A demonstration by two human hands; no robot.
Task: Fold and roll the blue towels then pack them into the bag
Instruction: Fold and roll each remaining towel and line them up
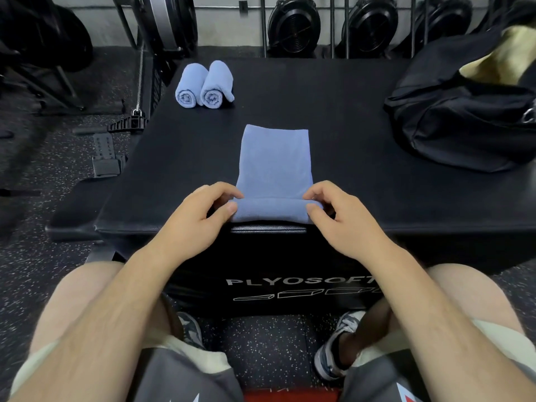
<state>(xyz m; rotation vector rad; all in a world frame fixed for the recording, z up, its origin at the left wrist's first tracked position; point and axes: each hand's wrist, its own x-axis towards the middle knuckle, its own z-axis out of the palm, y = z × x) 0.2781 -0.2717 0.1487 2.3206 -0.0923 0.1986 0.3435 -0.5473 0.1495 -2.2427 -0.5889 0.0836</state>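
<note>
A folded blue towel (275,163) lies as a long strip in the middle of the black padded box (333,111), its near end turned over into a short roll at the box's front edge. My left hand (208,210) pinches the roll's left end and my right hand (336,211) pinches its right end. Two rolled blue towels (204,85) lie side by side at the far left of the box top. A black duffel bag (461,111) sits at the far right, its top open with a pale cloth showing inside.
The box stands on a speckled rubber gym floor. A cable handle and strap (127,126) lie on the floor to the left. Fan-wheel machines (293,24) line the wall behind. My knees and shoes are below the box front.
</note>
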